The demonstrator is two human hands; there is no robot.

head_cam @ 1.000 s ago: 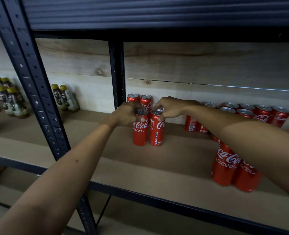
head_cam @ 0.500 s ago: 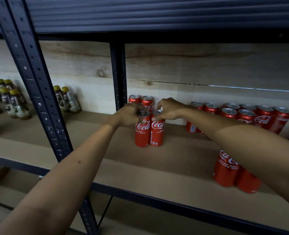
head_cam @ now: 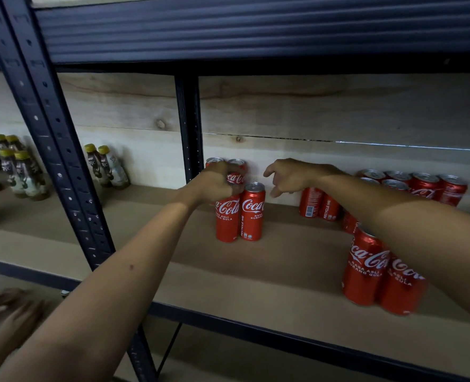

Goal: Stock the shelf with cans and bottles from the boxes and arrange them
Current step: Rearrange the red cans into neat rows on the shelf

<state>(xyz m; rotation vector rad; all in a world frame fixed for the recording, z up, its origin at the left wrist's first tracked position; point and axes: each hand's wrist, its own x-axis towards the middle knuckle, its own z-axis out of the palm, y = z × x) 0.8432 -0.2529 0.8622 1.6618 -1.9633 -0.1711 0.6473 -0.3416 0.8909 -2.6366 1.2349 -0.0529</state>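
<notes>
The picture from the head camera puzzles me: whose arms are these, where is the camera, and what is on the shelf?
No machine here: a person wears a camera on the head, looking down along both bare arms. They are stocking a wooden shelf in a dark metal rack. The left hand grips the top of a red cola can. Beside it stands a second can, which the right hand hovers near, fingers loose, holding nothing. More red cans stand along the back wall to the right, two large cans stand near the front, and small yellow-capped bottles stand to the left.

Cans (head_cam: 253, 212) on shelf (head_cam: 269, 277), bottles (head_cam: 105, 166) leftward
</notes>
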